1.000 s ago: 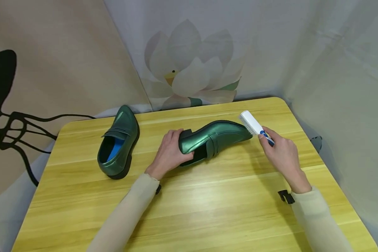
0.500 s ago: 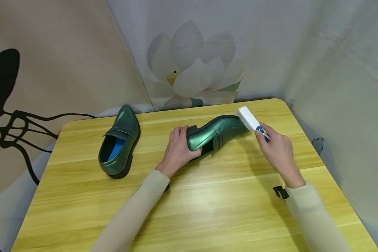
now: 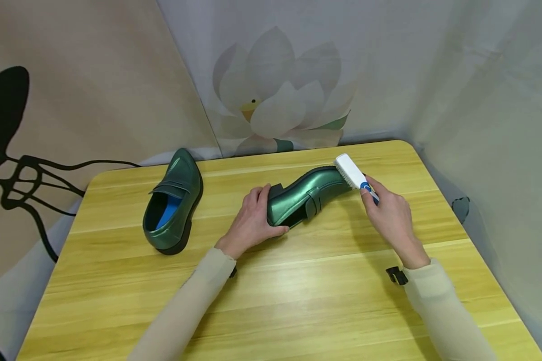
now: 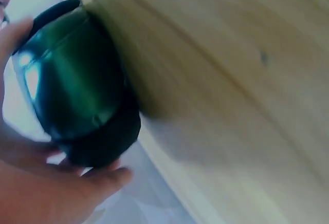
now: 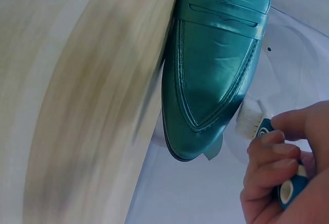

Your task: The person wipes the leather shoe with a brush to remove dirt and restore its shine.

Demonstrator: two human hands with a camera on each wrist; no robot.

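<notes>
A shiny green loafer (image 3: pixel 293 198) lies tipped on its side in mid-table, toe pointing right. My left hand (image 3: pixel 253 218) grips it round the heel end; in the left wrist view the thumb and fingers sit on opposite sides of the loafer's back (image 4: pixel 77 80). With my right hand (image 3: pixel 390 213) I hold a white-headed brush (image 3: pixel 350 170) by its blue and white handle. Its bristles lie against the upper edge of the toe. The right wrist view shows the brush head (image 5: pixel 251 119) beside the loafer's toe (image 5: pixel 205 100), partly hidden behind it.
The matching green loafer (image 3: pixel 173 200), with a blue insole, stands upright at the left of the wooden table (image 3: pixel 298 301). Pale fabric (image 3: pixel 379 75) with a flower print hangs behind the table's back edge.
The loafer and my left hand have shifted a little right and away from me. My right hand has moved left, taking the brush from the toe tip further along the toe.
</notes>
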